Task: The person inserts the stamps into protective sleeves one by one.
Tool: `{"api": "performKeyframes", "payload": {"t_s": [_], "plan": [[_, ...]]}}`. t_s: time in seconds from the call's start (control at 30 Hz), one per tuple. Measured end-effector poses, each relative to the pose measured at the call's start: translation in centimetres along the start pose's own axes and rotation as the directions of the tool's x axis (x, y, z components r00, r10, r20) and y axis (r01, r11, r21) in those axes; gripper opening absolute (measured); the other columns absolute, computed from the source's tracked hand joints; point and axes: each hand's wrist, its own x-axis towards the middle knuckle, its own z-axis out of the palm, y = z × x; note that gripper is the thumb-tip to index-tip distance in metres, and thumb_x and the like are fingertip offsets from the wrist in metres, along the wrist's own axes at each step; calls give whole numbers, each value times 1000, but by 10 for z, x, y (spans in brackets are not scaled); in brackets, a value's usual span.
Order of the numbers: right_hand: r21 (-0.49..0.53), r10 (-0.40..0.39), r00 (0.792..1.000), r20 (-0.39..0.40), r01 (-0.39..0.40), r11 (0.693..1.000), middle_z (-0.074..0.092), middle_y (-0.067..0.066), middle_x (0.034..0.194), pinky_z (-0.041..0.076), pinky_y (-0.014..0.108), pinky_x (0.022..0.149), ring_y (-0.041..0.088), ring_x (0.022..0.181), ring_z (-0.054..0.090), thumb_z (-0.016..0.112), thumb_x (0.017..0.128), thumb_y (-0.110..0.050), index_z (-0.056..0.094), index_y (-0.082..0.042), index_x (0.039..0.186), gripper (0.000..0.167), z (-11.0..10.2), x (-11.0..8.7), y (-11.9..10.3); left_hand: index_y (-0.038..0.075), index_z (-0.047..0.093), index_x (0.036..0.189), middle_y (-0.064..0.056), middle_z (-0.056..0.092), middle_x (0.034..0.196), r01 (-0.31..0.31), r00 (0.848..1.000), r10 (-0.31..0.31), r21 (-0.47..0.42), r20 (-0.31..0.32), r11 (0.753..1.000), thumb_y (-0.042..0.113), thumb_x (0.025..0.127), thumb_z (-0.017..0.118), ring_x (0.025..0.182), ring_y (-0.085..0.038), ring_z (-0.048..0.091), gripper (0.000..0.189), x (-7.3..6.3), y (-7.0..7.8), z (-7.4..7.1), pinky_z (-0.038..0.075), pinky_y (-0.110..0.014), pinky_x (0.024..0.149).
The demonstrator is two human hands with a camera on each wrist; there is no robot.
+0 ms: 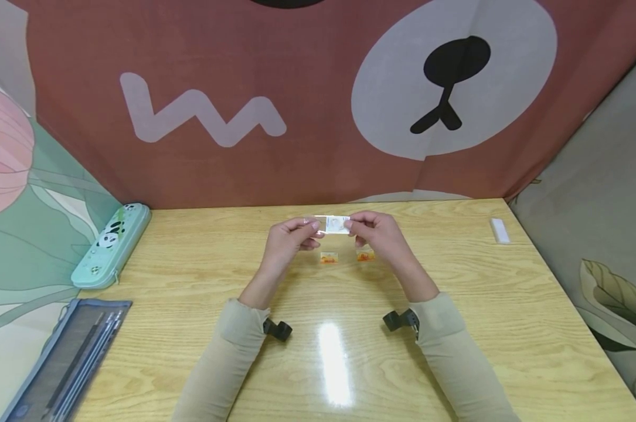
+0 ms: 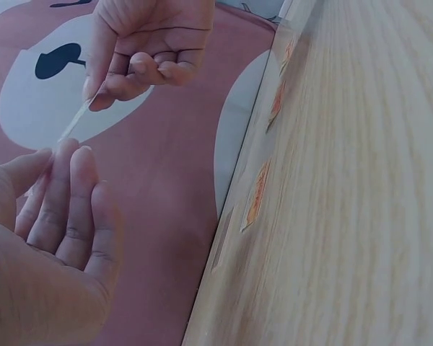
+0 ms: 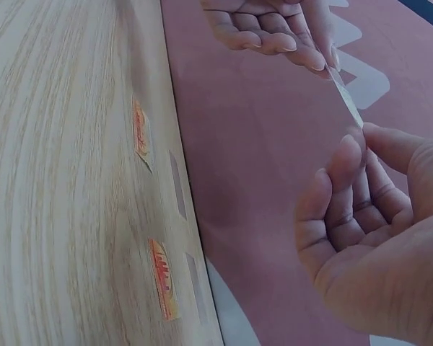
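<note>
1. White and clear, a small flat piece (image 1: 338, 224) is held in mid-air between the left hand (image 1: 286, 243) and the right hand (image 1: 381, 234), apart from the counter (image 1: 201, 252) below them.
2. Its left end is pinched between thumb and fingers of the left hand; its right end is pinched likewise by the right hand. It is seen nearly edge-on in both wrist views.
3. Below the hands, two orange-printed pieces (image 1: 329, 258) (image 1: 365, 255) are laid on the counter: one under the gap between the hands, one partly covered by the right hand in the head view.
4. Well to the left of the left hand, a mint case (image 1: 112, 246) and a blue-edged pouch (image 1: 104, 303) are placed; well to the right of the right hand, a white block (image 1: 500, 231) is set.
5. The step in hand is judged to be two-handed handling of the held piece; whether it is being pulled cannot be told.
6. For the next move, an even pinch at both ends seems to be called for, since so thin a piece could easily be bent.
</note>
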Motion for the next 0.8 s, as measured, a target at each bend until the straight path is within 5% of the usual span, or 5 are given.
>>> {"api": "performKeyframes", "payload": {"t_s": [0.3,0.53,0.63,0.8], "plan": [[55,2,1000,-10,-1,998,68,3,97,64,43,83,10,68,68,68,99,-25,69,0,116,31,1,1,0,3,76,111,-5,79,86,27,999,-28,25,27,999,18,92,75,65,-12,73,24,0,-1,0,65,-38,74],[63,2,1000,-11,-1,998,69,4,100,63,46,85,11,69,68,67,99,-25,70,-1,116,29,1,1,1,6,77,109,-25,76,102,33,999,-34,41,38,999,21,92,77,66,-14,73,23,0,-1,-1,63,-51,83],[68,5,1000,-11,-4,998,69,4,98,64,42,83,11,69,68,68,99,-24,70,-1,114,28,1,1,1,6,77,109,-24,76,100,32,998,-34,43,47,999,21,91,77,66,-14,73,23,0,-1,0,61,-57,87],[71,14,1000,-4,-14,997,69,2,96,63,32,77,10,69,67,69,98,-22,70,-1,112,25,4,2,2,3,75,112,-21,77,96,38,997,-41,45,59,998,19,92,76,66,-14,73,25,-1,0,0,64,-50,80]]}}
